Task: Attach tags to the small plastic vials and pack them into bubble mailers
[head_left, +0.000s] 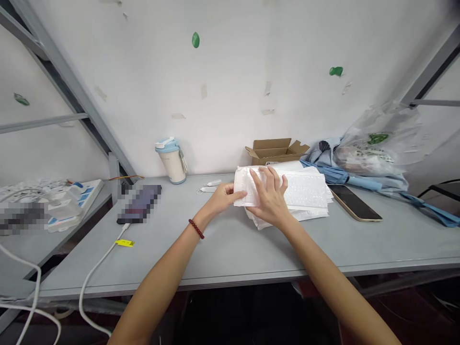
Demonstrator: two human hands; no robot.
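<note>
White bubble mailers [305, 191] lie in a loose, fanned stack on the grey table, right of centre. My left hand [223, 195] pinches the left end of the top mailer, thumb on its face and fingers behind the edge. Spread across that same mailer, my right hand [269, 194] rests with its fingers apart, pressing on the surface; its palm covers part of the stack. A dark red bead bracelet [196, 229] circles my left wrist.
Behind the mailers stands an open cardboard box [275, 149]. A phone [355, 202], folded blue umbrella [341, 176] and plastic bag [377, 143] lie to the right. Leftward are a tumbler [171, 160], a blurred device [140, 203] with a white cable [97, 268], and power strips [77, 203].
</note>
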